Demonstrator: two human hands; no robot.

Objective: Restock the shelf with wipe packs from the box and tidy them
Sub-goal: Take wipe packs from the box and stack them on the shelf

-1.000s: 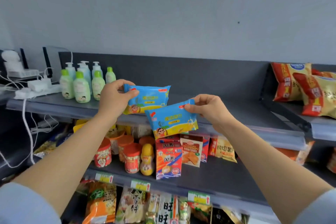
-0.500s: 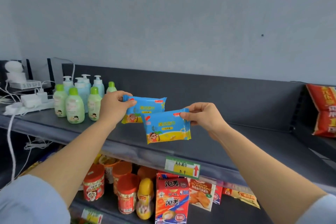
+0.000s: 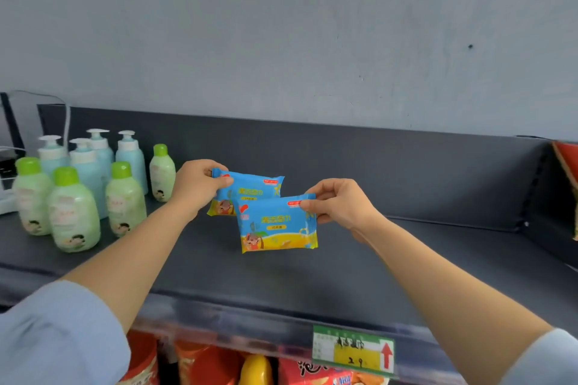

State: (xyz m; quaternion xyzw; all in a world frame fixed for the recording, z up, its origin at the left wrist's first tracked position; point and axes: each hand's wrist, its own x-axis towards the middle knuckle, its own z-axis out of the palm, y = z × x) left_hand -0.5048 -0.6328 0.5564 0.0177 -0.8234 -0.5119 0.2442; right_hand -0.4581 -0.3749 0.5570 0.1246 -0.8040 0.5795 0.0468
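Note:
I hold two blue and yellow wipe packs over the dark grey top shelf point(image 3: 406, 259). My left hand point(image 3: 197, 186) pinches the top left corner of the farther wipe pack point(image 3: 259, 187). My right hand point(image 3: 339, 203) pinches the top right corner of the nearer wipe pack point(image 3: 276, 225), which overlaps the lower part of the farther one. Both packs hang upright, face toward me, just above the shelf surface. The box is not in view.
Several green and blue lotion bottles point(image 3: 73, 212) stand at the shelf's left end. A price tag point(image 3: 353, 352) with a red arrow hangs on the front rail. Red and yellow snack packs point(image 3: 256, 369) sit on the shelf below. A red bag point(image 3: 567, 172) shows at the right edge.
Both hands have carried the packs up and forward over the top shelf, and the view has closed in on the shelf. The lower shelves have dropped mostly out of sight.

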